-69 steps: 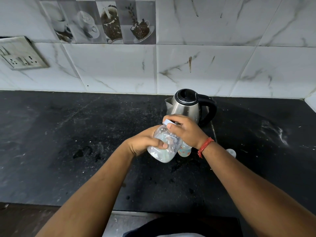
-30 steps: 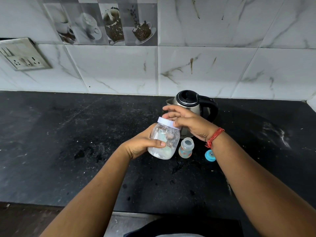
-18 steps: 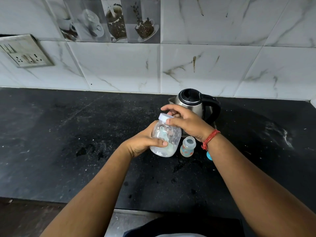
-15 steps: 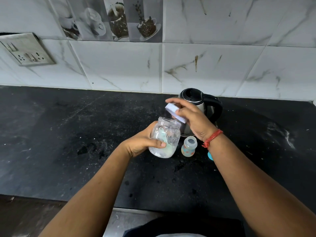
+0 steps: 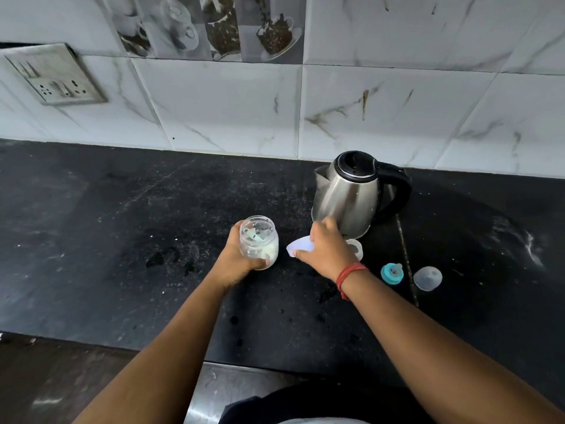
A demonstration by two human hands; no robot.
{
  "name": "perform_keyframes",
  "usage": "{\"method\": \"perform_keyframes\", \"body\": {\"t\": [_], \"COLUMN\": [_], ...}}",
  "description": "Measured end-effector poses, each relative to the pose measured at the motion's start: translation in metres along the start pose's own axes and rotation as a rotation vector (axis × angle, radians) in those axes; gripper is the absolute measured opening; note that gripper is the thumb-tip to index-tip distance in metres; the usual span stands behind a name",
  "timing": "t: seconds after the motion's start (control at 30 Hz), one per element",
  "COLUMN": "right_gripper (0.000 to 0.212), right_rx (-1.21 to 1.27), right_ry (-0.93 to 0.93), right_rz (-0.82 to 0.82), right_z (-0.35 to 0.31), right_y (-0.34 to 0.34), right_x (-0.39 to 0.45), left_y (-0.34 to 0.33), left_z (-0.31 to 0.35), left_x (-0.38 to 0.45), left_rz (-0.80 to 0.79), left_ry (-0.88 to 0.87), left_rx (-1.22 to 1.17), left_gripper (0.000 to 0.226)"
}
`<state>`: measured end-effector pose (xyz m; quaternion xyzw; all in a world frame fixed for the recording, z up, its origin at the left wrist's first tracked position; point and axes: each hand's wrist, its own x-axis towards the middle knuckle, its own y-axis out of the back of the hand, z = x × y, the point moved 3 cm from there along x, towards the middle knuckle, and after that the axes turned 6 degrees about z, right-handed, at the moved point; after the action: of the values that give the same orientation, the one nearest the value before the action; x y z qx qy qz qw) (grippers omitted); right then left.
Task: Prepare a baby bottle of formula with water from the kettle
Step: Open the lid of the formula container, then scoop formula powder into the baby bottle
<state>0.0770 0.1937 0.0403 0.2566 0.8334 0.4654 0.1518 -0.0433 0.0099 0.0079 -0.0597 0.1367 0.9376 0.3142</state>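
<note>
My left hand (image 5: pixel 235 258) grips an open clear jar (image 5: pixel 260 241) of white formula powder with a scoop inside, standing on the black counter (image 5: pixel 122 240). My right hand (image 5: pixel 328 249) holds the jar's white lid (image 5: pixel 301 245) low over the counter, just right of the jar. The small baby bottle (image 5: pixel 356 247) stands open behind my right hand, mostly hidden by it. A steel kettle (image 5: pixel 351 194) with a black handle stands behind that. The blue teat ring (image 5: pixel 392 273) and a clear cap (image 5: pixel 428 278) lie to the right.
A marble-tiled wall (image 5: pixel 397 111) runs along the back of the counter, with a socket plate (image 5: pixel 55 76) at the upper left. The counter's front edge (image 5: pixel 122 344) is near my body. Powder specks and dark wet spots mark the surface.
My right hand twisted the white lid off the jar and carried it down to the right, near the counter. The jar came down with my left hand and now stands open.
</note>
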Motion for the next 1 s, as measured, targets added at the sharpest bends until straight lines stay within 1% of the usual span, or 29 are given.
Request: {"method": "perform_keyframes", "body": {"t": [0.07, 0.23, 0.43, 0.53, 0.7, 0.8, 1.0], "right_gripper": [0.055, 0.048, 0.057, 0.055, 0.042, 0.037, 0.029], "right_rx": [-0.073, -0.178, -0.214, -0.247, -0.192, -0.168, -0.065], "right_ry": [-0.005, 0.004, 0.029, 0.076, 0.120, 0.139, 0.181], "right_rz": [0.001, -0.008, -0.021, 0.008, 0.053, 0.073, 0.133], "right_z": [0.003, 0.009, 0.013, 0.009, -0.001, -0.007, -0.022], "right_y": [-0.018, -0.043, -0.049, -0.044, -0.033, -0.029, -0.025], "right_x": [-0.004, -0.011, -0.016, -0.018, -0.021, -0.023, -0.029], "left_y": [0.000, 0.002, 0.004, 0.007, 0.013, 0.017, 0.023], "left_z": [-0.010, -0.028, -0.032, -0.037, -0.044, -0.045, -0.043], "left_x": [-0.001, -0.002, -0.001, -0.002, -0.004, -0.006, -0.007], "left_rz": [0.004, -0.008, -0.033, -0.041, -0.068, -0.079, -0.068], "left_ry": [0.003, 0.016, -0.015, -0.017, 0.015, 0.030, -0.018], "left_rx": [0.030, 0.063, 0.079, 0.087, 0.095, 0.091, 0.092], "left_gripper": [0.093, 0.099, 0.096, 0.100, 0.108, 0.118, 0.136]}}
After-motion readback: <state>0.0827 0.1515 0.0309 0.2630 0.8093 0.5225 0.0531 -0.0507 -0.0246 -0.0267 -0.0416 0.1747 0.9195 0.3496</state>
